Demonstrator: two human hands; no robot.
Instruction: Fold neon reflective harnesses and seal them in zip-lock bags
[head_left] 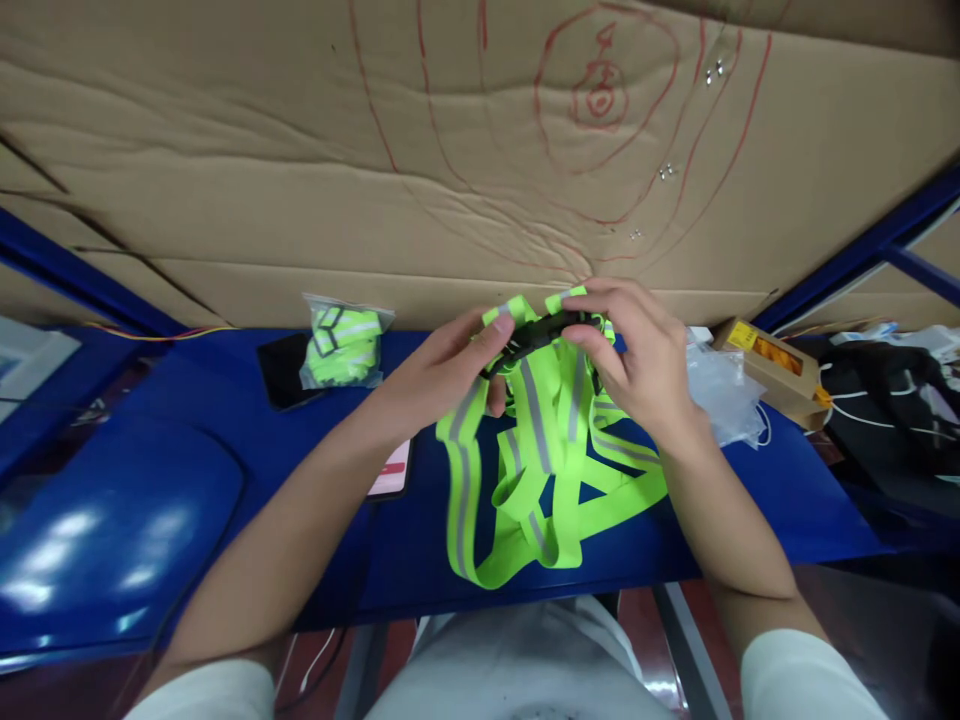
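A neon-green reflective strap vest (536, 420) with grey stripes hangs from my hands, its loose loops lying on the blue tabletop. Black plastic buckles (541, 332) on its straps are bunched at the top, between my hands. My left hand (461, 365) pinches the left end of the buckles, thumb on top. On the other end, the thumb and fingers of my right hand (634, 345) are closed. Whether the buckle parts are joined cannot be made out, as my fingers partly cover them.
A clear bag with a folded neon-green vest (343, 345) lies over a black flat object (281, 372) at left. A phone (391, 472) sits by my left forearm. Clear plastic bags (724, 390) and a cardboard box (776, 370) are at right. A cardboard wall (300, 150) stands behind.
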